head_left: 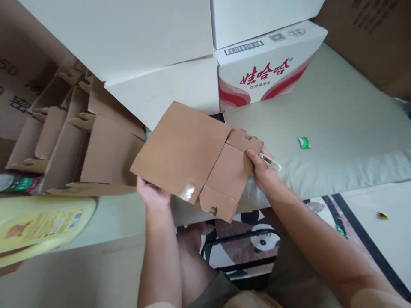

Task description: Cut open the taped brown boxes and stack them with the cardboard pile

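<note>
A flattened brown cardboard box [186,147] is held up between my two hands, tilted, with its notched flaps toward the right. My left hand [153,192] grips its lower left edge from beneath, the fingers hidden under the board. On the flap side my right hand [263,169] closes on the edge, thumb on top. That same hand also holds a small white-handled utility knife [270,161], sticking out to the right. A shiny strip of clear tape [188,191] clings near the box's lower edge. Behind the cardboard, a dark device's corner [218,117] peeks out.
White cartons [167,90] and a red-printed water carton [266,70] stand behind. At left are a slotted cardboard divider [109,154] and a yellow jug [48,222]. A green packet [303,143] lies on the pale cushioned surface [346,115]. A panda-patterned mat [237,252] shows below.
</note>
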The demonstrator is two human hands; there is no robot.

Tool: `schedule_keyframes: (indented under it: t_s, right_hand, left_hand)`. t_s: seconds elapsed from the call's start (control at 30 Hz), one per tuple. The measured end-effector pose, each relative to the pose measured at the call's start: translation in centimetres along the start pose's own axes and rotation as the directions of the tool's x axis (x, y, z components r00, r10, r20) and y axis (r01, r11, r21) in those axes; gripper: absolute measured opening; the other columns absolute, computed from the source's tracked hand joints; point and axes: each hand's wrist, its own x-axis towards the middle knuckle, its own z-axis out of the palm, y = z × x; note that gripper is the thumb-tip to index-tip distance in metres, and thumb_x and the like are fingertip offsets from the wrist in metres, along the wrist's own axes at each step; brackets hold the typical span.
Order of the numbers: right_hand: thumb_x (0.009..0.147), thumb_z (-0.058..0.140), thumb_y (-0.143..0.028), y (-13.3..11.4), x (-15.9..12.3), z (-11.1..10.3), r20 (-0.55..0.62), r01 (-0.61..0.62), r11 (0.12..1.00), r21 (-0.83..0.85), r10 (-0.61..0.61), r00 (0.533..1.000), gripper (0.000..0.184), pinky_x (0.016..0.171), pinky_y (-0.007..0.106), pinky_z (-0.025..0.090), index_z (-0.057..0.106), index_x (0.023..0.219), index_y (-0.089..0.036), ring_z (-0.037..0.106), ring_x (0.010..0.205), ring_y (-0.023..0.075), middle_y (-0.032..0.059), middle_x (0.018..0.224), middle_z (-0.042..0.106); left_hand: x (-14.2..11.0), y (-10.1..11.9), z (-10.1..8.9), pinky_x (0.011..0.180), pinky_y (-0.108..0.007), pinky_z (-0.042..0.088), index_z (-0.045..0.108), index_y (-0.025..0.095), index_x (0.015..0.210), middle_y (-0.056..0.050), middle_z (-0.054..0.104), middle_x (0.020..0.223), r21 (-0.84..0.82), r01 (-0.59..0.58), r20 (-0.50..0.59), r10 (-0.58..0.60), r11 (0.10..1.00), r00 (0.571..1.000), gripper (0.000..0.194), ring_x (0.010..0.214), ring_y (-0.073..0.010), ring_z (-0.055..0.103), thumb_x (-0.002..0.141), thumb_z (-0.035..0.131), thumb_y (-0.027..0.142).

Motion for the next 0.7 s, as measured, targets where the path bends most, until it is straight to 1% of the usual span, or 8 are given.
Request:
schedule_keyframes:
  t_s: [0.07, 0.13, 0.2, 0.27, 0.37, 0.47, 0.57, 0.7]
  right_hand:
    - [0.071, 0.085, -0.048, -0.1, -0.1, 0.0, -0.010, 0.024, 1.000, 0.005, -0.024, 1.000, 0.039, 0.084, 0.035, 0.058, 0.073, 0.103, -0.027, 0.072, 0.103, 0.0245, 0.0031, 0.108, 0.080]
    - [0.071, 0.085, -0.048, -0.2, -0.1, 0.0, -0.018, 0.034, 0.999, 0.000, -0.034, 0.999, 0.039, 0.088, 0.037, 0.059, 0.073, 0.101, -0.027, 0.072, 0.106, 0.0251, 0.0036, 0.113, 0.080]
    - [0.070, 0.085, -0.050, 0.0, -0.2, 0.0, -0.017, -0.001, 1.000, 0.008, 0.002, 1.000, 0.039, 0.081, 0.036, 0.060, 0.072, 0.099, -0.028, 0.073, 0.101, 0.0247, 0.0032, 0.110, 0.080]
    - [0.067, 0.086, -0.053, 0.1, -0.4, 0.0, 0.001, -0.070, 0.997, 0.029, 0.070, 0.998, 0.040, 0.068, 0.033, 0.058, 0.072, 0.094, -0.027, 0.073, 0.086, 0.0225, 0.0018, 0.098, 0.080]
    - [0.063, 0.090, -0.054, 0.4, -0.9, 0.2, 0.086, -0.154, 0.988, 0.022, 0.152, 0.985, 0.042, 0.057, 0.031, 0.054, 0.073, 0.089, -0.026, 0.070, 0.073, 0.0206, 0.0009, 0.084, 0.077]
    - [0.061, 0.092, -0.054, 0.2, -1.4, 0.3, 0.127, -0.192, 0.981, 0.023, 0.188, 0.974, 0.044, 0.059, 0.033, 0.058, 0.074, 0.089, -0.025, 0.073, 0.076, 0.0231, 0.0034, 0.088, 0.079]
    - [0.059, 0.091, -0.050, -0.4, -1.5, 0.1, 0.060, -0.214, 0.974, 0.078, 0.210, 0.976, 0.041, 0.059, 0.035, 0.059, 0.073, 0.086, -0.024, 0.071, 0.070, 0.0230, 0.0035, 0.083, 0.079]
    - [0.056, 0.088, -0.043, -1.7, -1.3, -1.2, -0.012, -0.254, 0.957, 0.142, 0.258, 0.966, 0.037, 0.065, 0.040, 0.062, 0.072, 0.081, -0.021, 0.072, 0.069, 0.0252, 0.0041, 0.078, 0.078]
  left_hand:
    - [-0.4, 0.2, 0.3, 0.093, -0.040, 0.063, 0.074, 0.024, 0.099, -0.011, 0.080, 0.110, -0.040, -0.008, 0.004, 0.008, 0.999, 1.000, 0.051, 0.122, -0.0337, 0.071, 0.082, 0.064, 0.071]
    - [-0.5, 0.1, 0.4, 0.092, -0.038, 0.063, 0.074, 0.024, 0.100, -0.010, 0.080, 0.111, -0.028, 0.033, 0.009, -0.033, 0.999, 0.999, 0.046, 0.119, -0.0320, 0.073, 0.080, 0.072, 0.065]
    - [-0.3, -0.4, 0.3, 0.091, -0.037, 0.063, 0.074, 0.023, 0.101, -0.009, 0.080, 0.110, 0.003, 0.076, -0.025, -0.076, 0.997, 0.997, 0.038, 0.114, -0.0296, 0.074, 0.076, 0.083, 0.051]
    - [0.1, -0.9, 0.0, 0.092, -0.037, 0.063, 0.074, 0.023, 0.100, -0.009, 0.080, 0.111, -0.001, 0.085, -0.067, -0.084, 0.996, 0.994, 0.034, 0.114, -0.0283, 0.075, 0.075, 0.087, 0.041]
    - [0.5, -1.3, -0.2, 0.097, -0.038, 0.063, 0.074, 0.021, 0.100, -0.011, 0.080, 0.115, -0.038, 0.066, -0.060, -0.068, 0.997, 0.996, 0.031, 0.119, -0.0282, 0.073, 0.079, 0.085, 0.041]
    - [0.1, -1.2, 0.3, 0.093, -0.036, 0.063, 0.074, 0.022, 0.100, -0.010, 0.080, 0.114, -0.041, 0.091, -0.062, -0.094, 0.995, 0.994, 0.032, 0.114, -0.0265, 0.074, 0.078, 0.085, 0.042]
    - [-0.8, -0.7, 1.4, 0.085, -0.033, 0.061, 0.075, 0.023, 0.099, -0.008, 0.080, 0.105, -0.023, 0.097, -0.073, -0.098, 0.995, 0.992, 0.036, 0.103, -0.0259, 0.074, 0.078, 0.078, 0.053]
    - [-1.9, -0.1, 2.2, 0.082, -0.036, 0.058, 0.073, 0.024, 0.095, -0.010, 0.077, 0.097, -0.049, -0.007, 0.012, 0.008, 0.999, 1.000, 0.065, 0.104, -0.0297, 0.073, 0.079, 0.052, 0.084]
